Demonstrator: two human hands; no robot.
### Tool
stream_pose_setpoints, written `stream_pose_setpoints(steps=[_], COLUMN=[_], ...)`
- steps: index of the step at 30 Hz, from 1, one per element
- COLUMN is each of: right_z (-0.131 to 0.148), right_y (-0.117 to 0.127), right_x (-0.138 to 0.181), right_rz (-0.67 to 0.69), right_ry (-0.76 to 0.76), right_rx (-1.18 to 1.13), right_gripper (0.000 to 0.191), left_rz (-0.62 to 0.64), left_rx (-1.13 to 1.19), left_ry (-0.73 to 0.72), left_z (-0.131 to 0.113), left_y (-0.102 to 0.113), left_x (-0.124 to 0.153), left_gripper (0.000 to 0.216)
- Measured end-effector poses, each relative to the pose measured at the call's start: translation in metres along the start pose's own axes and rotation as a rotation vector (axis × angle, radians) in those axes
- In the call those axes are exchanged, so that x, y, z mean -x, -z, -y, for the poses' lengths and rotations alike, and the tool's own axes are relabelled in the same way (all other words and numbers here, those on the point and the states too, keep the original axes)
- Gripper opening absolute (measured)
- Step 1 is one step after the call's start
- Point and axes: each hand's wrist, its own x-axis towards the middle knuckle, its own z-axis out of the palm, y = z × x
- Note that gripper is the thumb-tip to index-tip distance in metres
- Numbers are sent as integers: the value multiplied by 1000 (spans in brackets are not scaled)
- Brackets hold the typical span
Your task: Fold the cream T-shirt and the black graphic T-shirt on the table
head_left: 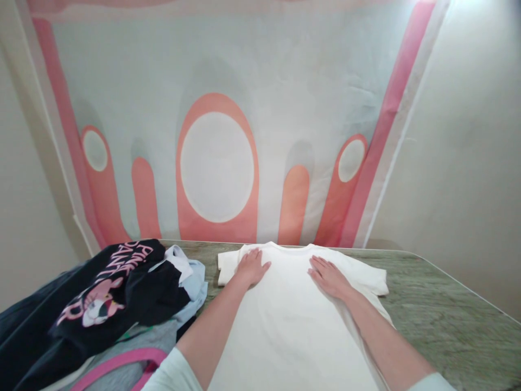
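A white short-sleeved T-shirt (288, 320) lies spread on the table, its neckline toward the far edge and its lower part running out of the bottom of the view. My left hand (251, 268) rests flat near the left shoulder of the shirt, fingers stretched out and thumb apart. On the other side of the neckline, my right hand (329, 276) lies palm down by the right shoulder, fingers extended. Both hands touch the cloth without gripping it. Each shirt sleeve points outward, and the right one is laid out on the tabletop.
To the left is a heap of clothes: a black printed garment (134, 293) on top, light blue cloth (197, 285) and a grey garment with pink trim (122, 361). The wood-grain table (439, 304) extends right. Behind it stands a wall with a pink-and-white printed sheet (325, 70).
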Motion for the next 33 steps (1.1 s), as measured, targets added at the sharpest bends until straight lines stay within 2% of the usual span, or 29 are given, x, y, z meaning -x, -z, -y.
stream_pose_setpoints(steps=[4, 8, 13, 17, 23, 26, 29, 33], right_z=[1, 3, 4, 5, 9, 10, 12, 12], right_y=[1, 2, 3, 5, 8, 10, 11, 12], right_x=[0, 0, 1, 2, 3, 3, 3, 4], right_rz=[11, 22, 16, 27, 44, 48, 44, 40], right_ry=[-17, -22, -27, -43, -49, -55, -51, -61], right_rx=[-3, -4, -6, -13, -6, -3, -2, 6], right_gripper=[57, 58, 58, 57, 56, 57, 57, 57], left_rz=[-19, -93, -181, -208, -182, -200, -177, -67], left_rx=[-13, -3, -15, -40, -75, -110, -116, -73], left_ry=[126, 221, 361, 399, 383, 332, 211, 14], left_z=[23, 47, 78, 84, 75, 60, 26, -32], left_y=[0, 3, 16, 23, 36, 42, 37, 12], left_x=[-13, -19, -13, -4, 3, 4, 4, 4], left_gripper=[65, 55, 41, 41, 24, 23, 31, 39])
